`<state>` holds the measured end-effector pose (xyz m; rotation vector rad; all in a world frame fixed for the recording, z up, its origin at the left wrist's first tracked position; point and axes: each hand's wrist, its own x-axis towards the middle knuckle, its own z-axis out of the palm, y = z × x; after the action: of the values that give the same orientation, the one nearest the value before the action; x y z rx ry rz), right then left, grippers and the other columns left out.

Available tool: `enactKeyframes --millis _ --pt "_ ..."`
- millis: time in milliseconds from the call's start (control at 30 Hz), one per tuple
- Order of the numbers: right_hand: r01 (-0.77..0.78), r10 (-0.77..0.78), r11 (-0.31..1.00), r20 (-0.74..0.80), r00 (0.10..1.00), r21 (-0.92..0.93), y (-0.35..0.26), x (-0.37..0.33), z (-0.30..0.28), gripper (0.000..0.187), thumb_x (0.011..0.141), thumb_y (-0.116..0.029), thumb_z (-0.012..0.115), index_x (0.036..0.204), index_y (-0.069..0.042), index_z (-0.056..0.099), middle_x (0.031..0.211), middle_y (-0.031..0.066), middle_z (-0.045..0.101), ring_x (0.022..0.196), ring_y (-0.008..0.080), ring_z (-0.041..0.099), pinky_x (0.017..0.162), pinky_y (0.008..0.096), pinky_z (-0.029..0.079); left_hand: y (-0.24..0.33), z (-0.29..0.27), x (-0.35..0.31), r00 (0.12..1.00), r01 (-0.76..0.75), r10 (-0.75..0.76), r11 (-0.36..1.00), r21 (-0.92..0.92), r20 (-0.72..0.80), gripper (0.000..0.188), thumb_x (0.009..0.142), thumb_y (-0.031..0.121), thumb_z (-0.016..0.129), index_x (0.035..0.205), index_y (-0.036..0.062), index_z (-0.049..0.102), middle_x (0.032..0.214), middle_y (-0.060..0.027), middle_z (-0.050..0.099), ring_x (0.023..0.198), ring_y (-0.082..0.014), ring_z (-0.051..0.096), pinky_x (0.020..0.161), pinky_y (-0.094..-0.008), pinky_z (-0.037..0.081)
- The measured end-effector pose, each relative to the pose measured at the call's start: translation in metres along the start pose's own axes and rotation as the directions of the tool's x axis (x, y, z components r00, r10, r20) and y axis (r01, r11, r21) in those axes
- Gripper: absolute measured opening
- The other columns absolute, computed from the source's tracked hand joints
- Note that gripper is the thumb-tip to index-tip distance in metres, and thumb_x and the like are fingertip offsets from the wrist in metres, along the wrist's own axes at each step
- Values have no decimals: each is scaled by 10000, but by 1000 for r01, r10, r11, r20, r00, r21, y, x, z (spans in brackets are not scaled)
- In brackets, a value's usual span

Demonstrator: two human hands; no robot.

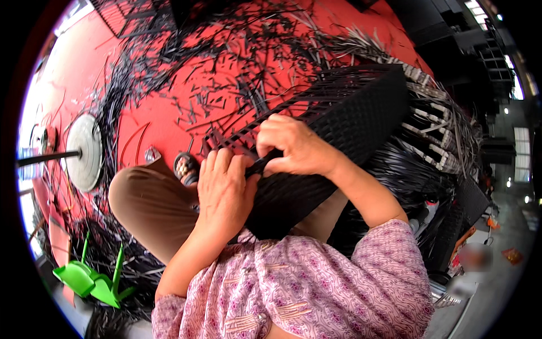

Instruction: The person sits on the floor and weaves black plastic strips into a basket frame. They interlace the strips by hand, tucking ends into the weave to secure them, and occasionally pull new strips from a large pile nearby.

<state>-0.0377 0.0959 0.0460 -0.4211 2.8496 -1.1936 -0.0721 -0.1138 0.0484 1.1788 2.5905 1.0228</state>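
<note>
Across my lap lies a long black woven panel (pixel 361 113), slanting from my waist up to the far right. Dense weave covers its near face, while dark slats or open strands show along its far left side. At the panel's near left corner my two hands work close together. My left hand (pixel 221 186) is closed, with its fingers bent over the edge and the thumb toward the right hand. My right hand (pixel 296 148) pinches the dark edge beside it with thumb and curled fingers. Whether a separate strip lies between the fingertips is hidden.
Black strip offcuts (pixel 197 101) litter the red floor (pixel 158 118). Bundles of black strips (pixel 406 161) and a grey-white stack (pixel 437 133) lie at right. At left are a round grey base with a pole (pixel 84 152) and a green dustpan (pixel 79 277). My sandalled foot (pixel 186 168) rests ahead.
</note>
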Motion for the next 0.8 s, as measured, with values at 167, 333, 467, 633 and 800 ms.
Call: enactKeyframes --millis 167,333,467,633,800 --pt "102 -104 994 -47 993 -34 0 -5 2 352 569 -137 826 751 -83 530 779 50 519 830 272 521 769 396 452 0 -1 9 997 34 -29 997 -66 69 280 680 48 763 877 43 564 827 -109 533 809 -317 557 711 -420 447" --pt "144 -144 990 -72 987 -11 7 -10 8 345 565 -108 821 736 -85 522 771 48 510 828 274 531 760 392 444 -2 3 11 984 123 -98 978 -166 151 257 697 32 739 882 26 561 823 -122 561 807 -320 585 709 -419 472" --pt "164 -163 986 -93 982 3 7 -16 11 339 577 -109 824 763 -80 542 778 51 489 808 277 509 744 392 429 0 8 7 985 117 -92 978 -173 149 248 699 11 726 887 23 565 825 -119 561 798 -312 587 706 -405 482" --pt "71 -91 972 -84 992 -224 21 -27 -23 405 634 -299 838 915 -90 635 920 63 580 936 278 553 867 393 456 3 7 6 987 121 -99 976 -183 124 266 693 6 750 883 20 565 822 -107 551 768 -285 582 692 -380 488" --pt "-36 30 993 -48 998 -117 35 -42 -40 372 602 -271 846 857 -86 649 869 32 592 893 253 559 844 383 465 5 3 18 973 122 -82 976 -180 216 275 711 59 762 918 20 586 823 -109 549 783 -281 580 700 -370 483"
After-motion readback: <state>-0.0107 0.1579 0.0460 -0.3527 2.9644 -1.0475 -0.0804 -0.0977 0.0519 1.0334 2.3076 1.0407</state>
